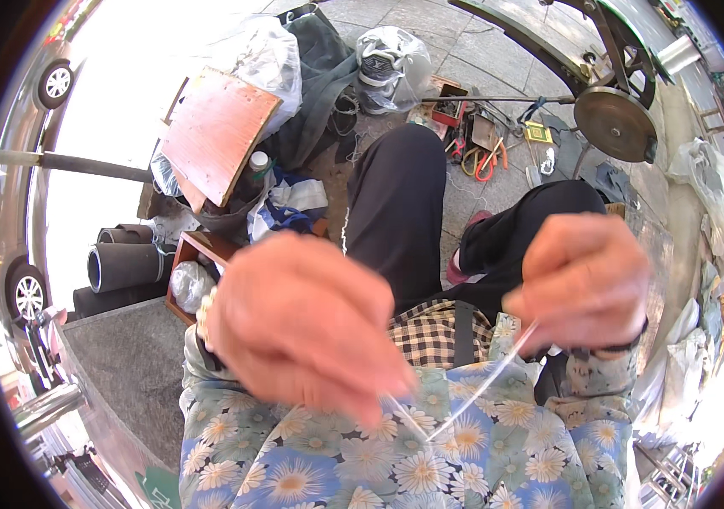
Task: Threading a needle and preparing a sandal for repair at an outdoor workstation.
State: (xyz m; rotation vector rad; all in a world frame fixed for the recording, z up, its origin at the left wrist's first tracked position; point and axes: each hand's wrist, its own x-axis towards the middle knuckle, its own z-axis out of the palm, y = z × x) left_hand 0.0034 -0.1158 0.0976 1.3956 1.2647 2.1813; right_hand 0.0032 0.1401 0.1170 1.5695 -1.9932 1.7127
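A white thread [482, 392] runs between my hands and sags into a V in front of my flowered top [464, 458]. One end is pinched in the fingertips of my left hand [302, 322], which is raised close to the camera and blurred. My right hand [584, 280], fingers curled and also blurred, pinches the thread's other end. Whether a needle is in either hand I cannot make out. Below them, a checked cloth [434, 335] lies on my lap over dark trousers [396, 199].
On the ground ahead are orange-handled scissors [487, 165], a red toolbox [448, 109] and a bagged shoe [389, 72]. A machine with a round wheel [616, 124] stands at upper right. Left are a pinkish board [218, 131], black rolls [128, 265] and a grey-topped box [128, 365].
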